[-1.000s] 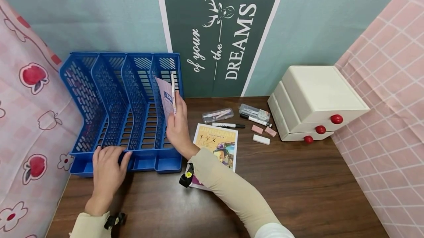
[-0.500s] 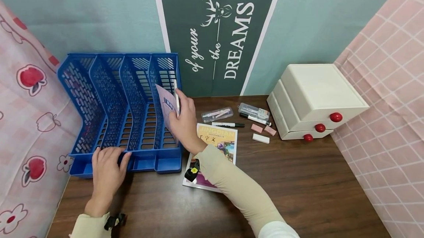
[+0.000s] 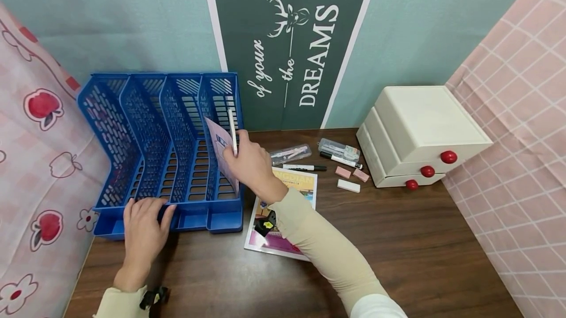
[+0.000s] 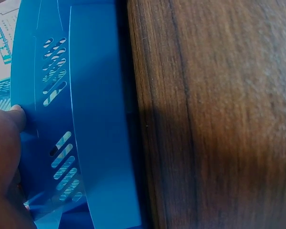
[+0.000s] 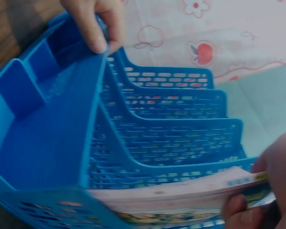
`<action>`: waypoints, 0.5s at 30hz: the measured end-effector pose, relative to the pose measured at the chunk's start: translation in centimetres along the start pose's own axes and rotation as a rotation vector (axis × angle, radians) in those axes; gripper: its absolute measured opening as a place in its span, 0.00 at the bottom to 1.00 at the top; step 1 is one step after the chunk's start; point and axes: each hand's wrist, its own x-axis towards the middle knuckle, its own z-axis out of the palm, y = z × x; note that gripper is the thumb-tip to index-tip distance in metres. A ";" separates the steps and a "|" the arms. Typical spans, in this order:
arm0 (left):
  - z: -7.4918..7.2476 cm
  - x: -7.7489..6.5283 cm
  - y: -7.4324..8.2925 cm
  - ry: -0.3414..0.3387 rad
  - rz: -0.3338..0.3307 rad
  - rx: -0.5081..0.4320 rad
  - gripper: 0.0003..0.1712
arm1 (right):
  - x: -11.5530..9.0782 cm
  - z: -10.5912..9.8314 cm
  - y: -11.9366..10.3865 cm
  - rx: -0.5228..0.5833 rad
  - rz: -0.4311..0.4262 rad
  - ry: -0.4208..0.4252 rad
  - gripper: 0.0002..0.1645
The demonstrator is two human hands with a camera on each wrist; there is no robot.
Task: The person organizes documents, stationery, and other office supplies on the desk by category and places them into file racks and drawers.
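My left hand [image 3: 146, 234] grips the front edge of a blue plastic file rack [image 3: 224, 216], fingers over the rim; the left wrist view has its thumb against the slotted front wall. The right hand [image 3: 254, 168] holds a thin pale pink book [image 3: 226, 153] upright by its near-right side, thumb on the cover and fingers on the other side. This book stands within the rack's rightmost compartment, its lower end close behind the front wall. In the right wrist view the pink book [image 5: 171, 194] lies along the compartment, right fingers pinching its edge.
Right of the rack lies a yellow and purple book [image 3: 274, 242], partly under the right forearm. Behind it are a clear pen case [image 3: 291, 154], markers [image 3: 305, 167], another clear case [image 3: 338, 148] and several erasers [image 3: 348, 186]. A white drawer box [image 3: 435, 121] stands at right.
The pink book has come down lower in the rightmost compartment, and the right hand has shifted slightly right and toward the person with it. The left hand keeps its place on the rack.
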 end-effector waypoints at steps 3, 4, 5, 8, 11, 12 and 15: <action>0.0 0.0 0.0 -0.001 0.000 0.001 0.12 | 0.0 -0.6 -0.3 -0.039 0.033 -0.082 0.21; -0.1 0.0 0.0 -0.001 -0.001 0.001 0.12 | -0.1 -0.8 -0.4 -0.039 0.038 -0.106 0.22; -0.1 0.0 0.1 -0.002 -0.003 0.001 0.12 | -0.1 -0.8 -0.4 -0.034 0.041 -0.125 0.22; 0.0 -0.1 0.0 -0.005 -0.006 0.000 0.12 | -0.4 -0.8 -0.4 0.029 0.033 -0.137 0.23; 0.1 -0.2 -0.1 -0.004 -0.006 -0.002 0.12 | -0.7 -0.4 -0.4 0.098 -0.011 -0.088 0.25; 0.1 -0.2 -0.1 -0.003 -0.006 -0.003 0.12 | -0.8 -0.3 -0.3 0.114 -0.034 -0.064 0.26; 0.2 -0.1 -0.2 0.001 -0.001 -0.005 0.12 | -0.9 0.0 -0.3 0.112 -0.090 0.001 0.29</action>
